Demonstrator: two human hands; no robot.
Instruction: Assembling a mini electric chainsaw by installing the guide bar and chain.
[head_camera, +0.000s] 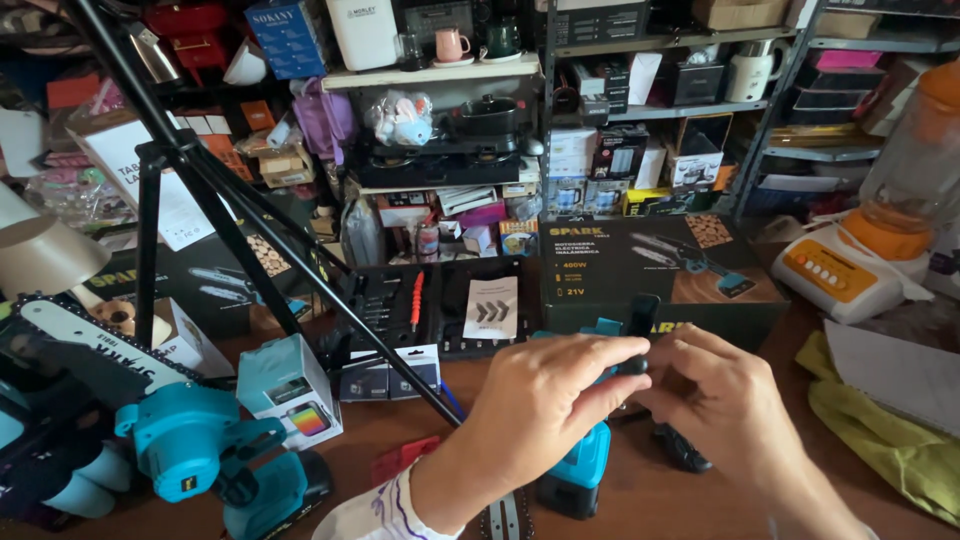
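Note:
My left hand (545, 400) and my right hand (725, 395) meet over the middle of the wooden table (660, 500). Both close around a small black part (640, 330) that sticks up between the fingers. Under the left hand sits a teal and black power tool body (580, 470), partly hidden by the hand. A short length of saw chain (503, 518) lies at the near edge below my left wrist. A black piece (683, 448) rests on the table under my right hand.
A black tripod (215, 200) stands at left. A teal mini chainsaw (150, 400) and a small teal box (290, 390) lie left. An open black tool case (440, 305) and a dark product box (660, 265) sit behind. A blender (880, 230), a yellow-green cloth (890, 440) and cluttered shelves surround.

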